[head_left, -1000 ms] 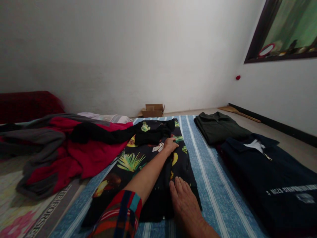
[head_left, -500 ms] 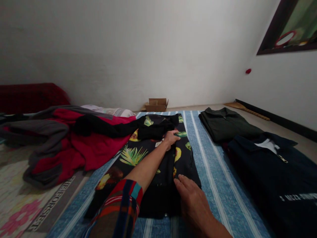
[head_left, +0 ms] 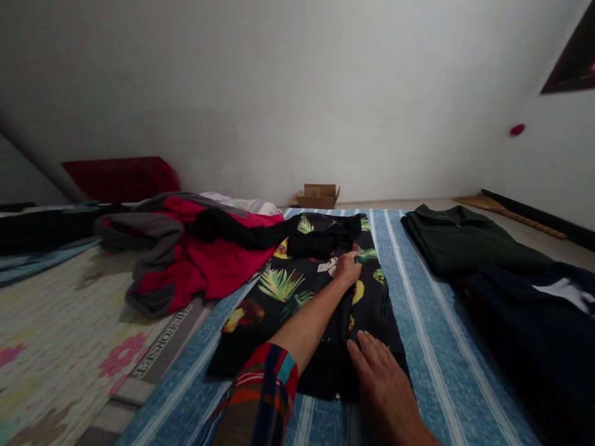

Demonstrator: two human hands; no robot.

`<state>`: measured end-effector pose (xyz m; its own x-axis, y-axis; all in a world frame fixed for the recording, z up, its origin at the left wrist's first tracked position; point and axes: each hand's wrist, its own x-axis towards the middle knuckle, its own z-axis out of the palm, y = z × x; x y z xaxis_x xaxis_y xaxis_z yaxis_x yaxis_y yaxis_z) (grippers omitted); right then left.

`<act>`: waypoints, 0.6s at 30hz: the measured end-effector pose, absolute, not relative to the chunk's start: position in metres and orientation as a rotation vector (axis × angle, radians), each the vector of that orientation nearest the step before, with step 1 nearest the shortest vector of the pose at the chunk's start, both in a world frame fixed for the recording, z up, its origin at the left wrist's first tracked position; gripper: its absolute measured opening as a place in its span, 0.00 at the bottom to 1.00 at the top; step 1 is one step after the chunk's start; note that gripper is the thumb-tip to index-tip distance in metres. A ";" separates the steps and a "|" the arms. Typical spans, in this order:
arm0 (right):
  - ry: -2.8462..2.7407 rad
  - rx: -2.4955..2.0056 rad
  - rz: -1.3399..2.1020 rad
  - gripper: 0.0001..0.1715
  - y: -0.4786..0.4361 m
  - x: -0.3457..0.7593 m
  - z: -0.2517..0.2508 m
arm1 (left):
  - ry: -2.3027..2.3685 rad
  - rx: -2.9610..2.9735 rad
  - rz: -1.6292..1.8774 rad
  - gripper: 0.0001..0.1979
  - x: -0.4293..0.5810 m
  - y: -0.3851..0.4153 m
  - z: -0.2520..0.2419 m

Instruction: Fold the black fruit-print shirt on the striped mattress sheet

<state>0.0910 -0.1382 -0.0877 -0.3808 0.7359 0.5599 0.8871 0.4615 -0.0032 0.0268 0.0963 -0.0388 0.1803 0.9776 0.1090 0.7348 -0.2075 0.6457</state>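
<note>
A black jacket [head_left: 320, 313] printed with green leaves and yellow fruit lies spread on a blue striped sheet, front side up. Its black sleeve [head_left: 251, 235] stretches out to the left at the top. My left hand [head_left: 348, 267], reaching from a plaid cuff, is closed on the front edge of the jacket below the collar. Closer to me, my right hand [head_left: 383, 375] rests flat near the hem, fingers stretched along the front edge. A white label [head_left: 328, 266] shows beside my left hand.
A red and grey garment [head_left: 209, 260] lies crumpled at left. Folded at right are a dark green jacket [head_left: 469, 235] and a navy garment [head_left: 525, 334]. A cardboard box [head_left: 318, 196] stands by the wall, and a red bundle [head_left: 123, 179] lies back left.
The view has turned left, so everything sits further right in it. My left fingers have curled in tighter on the jacket's edge. My right hand stays near the hem.
</note>
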 end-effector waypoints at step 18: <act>-2.141 -1.158 -0.704 0.25 -0.137 0.090 -0.103 | 1.858 2.213 0.138 0.35 -0.041 -0.001 -0.042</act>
